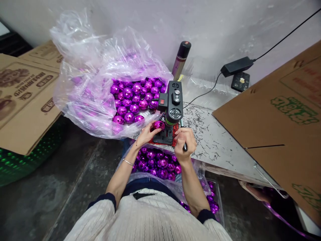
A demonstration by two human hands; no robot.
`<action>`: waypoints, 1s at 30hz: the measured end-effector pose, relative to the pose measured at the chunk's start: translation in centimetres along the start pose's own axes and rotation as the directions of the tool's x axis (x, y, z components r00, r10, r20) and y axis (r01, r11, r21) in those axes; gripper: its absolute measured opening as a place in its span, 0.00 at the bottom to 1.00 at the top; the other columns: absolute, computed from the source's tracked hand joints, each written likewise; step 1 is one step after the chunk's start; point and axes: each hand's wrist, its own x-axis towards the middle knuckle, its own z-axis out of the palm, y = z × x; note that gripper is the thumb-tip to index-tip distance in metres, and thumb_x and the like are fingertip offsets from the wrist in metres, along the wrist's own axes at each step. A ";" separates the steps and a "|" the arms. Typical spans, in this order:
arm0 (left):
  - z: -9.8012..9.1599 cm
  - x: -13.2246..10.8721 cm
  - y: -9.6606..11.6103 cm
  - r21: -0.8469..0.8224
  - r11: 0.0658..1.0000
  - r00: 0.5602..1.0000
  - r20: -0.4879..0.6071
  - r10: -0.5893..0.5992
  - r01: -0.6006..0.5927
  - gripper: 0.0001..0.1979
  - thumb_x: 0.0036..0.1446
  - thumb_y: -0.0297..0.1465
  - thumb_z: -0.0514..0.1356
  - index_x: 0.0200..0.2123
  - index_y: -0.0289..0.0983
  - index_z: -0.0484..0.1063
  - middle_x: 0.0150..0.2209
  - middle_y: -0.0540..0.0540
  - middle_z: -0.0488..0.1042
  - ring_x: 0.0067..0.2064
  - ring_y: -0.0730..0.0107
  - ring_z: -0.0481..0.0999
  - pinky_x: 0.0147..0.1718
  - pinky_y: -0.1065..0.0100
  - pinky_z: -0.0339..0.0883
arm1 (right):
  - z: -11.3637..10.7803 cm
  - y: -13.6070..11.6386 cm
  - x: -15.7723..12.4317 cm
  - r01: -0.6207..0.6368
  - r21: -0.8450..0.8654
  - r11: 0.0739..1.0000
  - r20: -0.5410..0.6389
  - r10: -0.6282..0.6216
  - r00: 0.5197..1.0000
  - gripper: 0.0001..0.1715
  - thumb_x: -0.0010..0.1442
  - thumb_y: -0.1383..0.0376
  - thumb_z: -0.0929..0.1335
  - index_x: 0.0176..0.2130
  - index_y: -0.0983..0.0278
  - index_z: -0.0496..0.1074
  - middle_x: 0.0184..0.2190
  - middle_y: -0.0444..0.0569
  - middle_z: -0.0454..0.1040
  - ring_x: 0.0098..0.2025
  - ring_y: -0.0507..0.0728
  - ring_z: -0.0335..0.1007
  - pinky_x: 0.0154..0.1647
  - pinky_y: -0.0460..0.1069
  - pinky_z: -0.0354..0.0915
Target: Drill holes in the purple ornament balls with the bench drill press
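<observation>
My left hand (146,134) pinches a purple faceted ball (158,125) and holds it on the base of a small black press machine (173,102). My right hand (185,142) is closed round the machine's black lever handle (184,144). A big clear plastic bag (85,87) full of several purple balls (134,98) lies open on the left of the machine. A second bag of purple balls (157,164) rests on my lap below the hands.
Small metal bits litter the grey table (215,140). Cardboard sheets stand at the right (283,124) and left (25,97). A spray can (181,60), a power adapter (237,66) and its cable sit by the wall. A green crate (15,164) is at lower left.
</observation>
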 end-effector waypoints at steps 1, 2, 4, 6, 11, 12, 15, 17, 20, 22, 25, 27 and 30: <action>-0.1 0.0 0.1 0.030 1.000 1.000 -0.003 -0.005 0.005 0.27 0.60 0.40 0.66 0.61 0.37 0.69 0.54 0.40 0.79 0.55 0.56 0.79 0.61 0.54 0.66 | 0.0 0.0 0.0 -0.001 -0.002 1.000 0.001 0.001 1.000 0.14 0.68 0.71 0.61 0.30 0.60 0.64 0.27 0.43 0.70 0.31 0.52 0.70 0.33 0.50 0.64; -0.1 -0.1 0.3 0.070 0.998 1.000 -0.009 -0.005 0.006 0.27 0.60 0.40 0.66 0.60 0.38 0.70 0.54 0.40 0.79 0.55 0.55 0.78 0.61 0.53 0.66 | 0.0 0.0 -0.1 -0.001 -0.003 1.000 0.001 0.001 1.000 0.14 0.68 0.71 0.61 0.30 0.60 0.64 0.27 0.43 0.70 0.31 0.52 0.70 0.34 0.50 0.64; -0.2 -0.1 0.6 0.159 0.987 1.000 -0.026 0.011 -0.006 0.27 0.59 0.39 0.68 0.60 0.39 0.71 0.54 0.40 0.79 0.56 0.52 0.77 0.61 0.50 0.65 | 0.0 0.1 -0.1 0.000 0.002 1.000 0.005 0.000 1.000 0.14 0.68 0.71 0.61 0.30 0.60 0.64 0.27 0.43 0.70 0.32 0.52 0.70 0.34 0.50 0.64; 0.0 -0.1 1.0 0.234 0.971 0.998 -0.041 0.050 -0.039 0.28 0.56 0.39 0.70 0.59 0.39 0.72 0.54 0.40 0.79 0.57 0.50 0.77 0.62 0.49 0.63 | 0.0 0.1 -0.1 0.002 0.009 1.000 0.004 -0.002 1.000 0.14 0.68 0.71 0.61 0.30 0.60 0.65 0.27 0.43 0.70 0.32 0.52 0.70 0.34 0.50 0.64; 1.7 -0.4 1.1 0.330 0.938 0.983 -0.106 0.149 -0.107 0.29 0.53 0.40 0.73 0.56 0.38 0.72 0.53 0.39 0.79 0.55 0.50 0.78 0.60 0.50 0.64 | -0.1 0.1 0.0 0.007 0.018 1.000 0.002 -0.007 1.000 0.14 0.67 0.72 0.61 0.30 0.60 0.65 0.26 0.43 0.69 0.31 0.52 0.69 0.33 0.50 0.65; 2.2 -0.5 1.0 0.348 0.931 0.977 -0.134 0.166 -0.111 0.29 0.53 0.40 0.73 0.56 0.38 0.72 0.54 0.40 0.79 0.56 0.50 0.77 0.60 0.50 0.63 | -0.1 0.0 0.0 0.006 0.017 1.000 0.000 -0.006 1.000 0.14 0.67 0.72 0.61 0.30 0.60 0.65 0.26 0.43 0.69 0.31 0.52 0.69 0.33 0.49 0.65; 3.6 -1.1 0.3 0.401 0.906 0.957 -0.183 0.223 -0.134 0.29 0.55 0.40 0.72 0.57 0.39 0.71 0.57 0.39 0.77 0.61 0.51 0.74 0.64 0.50 0.58 | -0.1 0.0 0.0 0.004 0.013 1.000 0.000 -0.004 1.000 0.14 0.68 0.72 0.61 0.30 0.60 0.65 0.27 0.43 0.69 0.31 0.52 0.69 0.33 0.49 0.65; 4.1 -1.3 -0.2 0.424 0.892 0.952 -0.177 0.250 -0.156 0.29 0.57 0.41 0.70 0.59 0.40 0.69 0.58 0.40 0.76 0.63 0.53 0.73 0.67 0.50 0.54 | -0.1 0.0 0.0 0.002 0.019 1.000 0.005 -0.002 1.000 0.14 0.68 0.71 0.61 0.30 0.60 0.65 0.27 0.44 0.69 0.32 0.52 0.70 0.33 0.49 0.65; 4.4 -1.4 -1.1 0.453 0.870 0.944 -0.155 0.291 -0.193 0.29 0.59 0.43 0.69 0.61 0.40 0.69 0.58 0.39 0.77 0.61 0.53 0.74 0.68 0.49 0.53 | -0.1 0.1 -0.2 -0.011 0.027 1.000 0.005 0.010 1.000 0.13 0.68 0.71 0.61 0.31 0.61 0.66 0.28 0.44 0.70 0.33 0.52 0.70 0.34 0.49 0.65; 4.5 -1.4 -1.4 0.471 0.854 0.937 -0.143 0.319 -0.219 0.30 0.59 0.44 0.68 0.61 0.40 0.69 0.58 0.38 0.77 0.60 0.53 0.76 0.67 0.49 0.54 | 0.0 0.2 -0.5 -0.022 0.026 0.999 -0.007 0.022 1.000 0.13 0.68 0.71 0.61 0.31 0.61 0.66 0.29 0.44 0.71 0.33 0.52 0.70 0.34 0.49 0.65; 4.5 -1.2 -1.8 0.491 0.838 0.928 -0.141 0.345 -0.238 0.30 0.59 0.45 0.68 0.61 0.39 0.69 0.58 0.38 0.77 0.59 0.53 0.76 0.66 0.49 0.56 | 0.3 0.4 -1.2 -0.036 0.025 0.999 -0.021 0.036 0.999 0.14 0.68 0.70 0.61 0.31 0.61 0.66 0.29 0.45 0.71 0.33 0.52 0.70 0.34 0.49 0.65; 4.5 -1.2 -1.8 0.497 0.832 0.924 -0.141 0.356 -0.245 0.30 0.60 0.45 0.68 0.61 0.39 0.69 0.58 0.38 0.77 0.59 0.53 0.76 0.66 0.49 0.56 | 0.5 0.7 -1.8 -0.031 0.020 0.999 -0.029 0.032 0.999 0.14 0.69 0.69 0.61 0.31 0.61 0.66 0.29 0.44 0.71 0.33 0.52 0.70 0.34 0.49 0.65; 4.5 -1.1 -1.9 0.497 0.828 0.920 -0.132 0.369 -0.261 0.30 0.60 0.45 0.67 0.61 0.38 0.69 0.57 0.37 0.77 0.58 0.53 0.76 0.67 0.48 0.55 | 0.8 1.5 -2.7 0.000 0.009 1.000 -0.035 0.000 0.999 0.14 0.69 0.68 0.60 0.32 0.61 0.66 0.30 0.45 0.71 0.32 0.52 0.70 0.33 0.49 0.66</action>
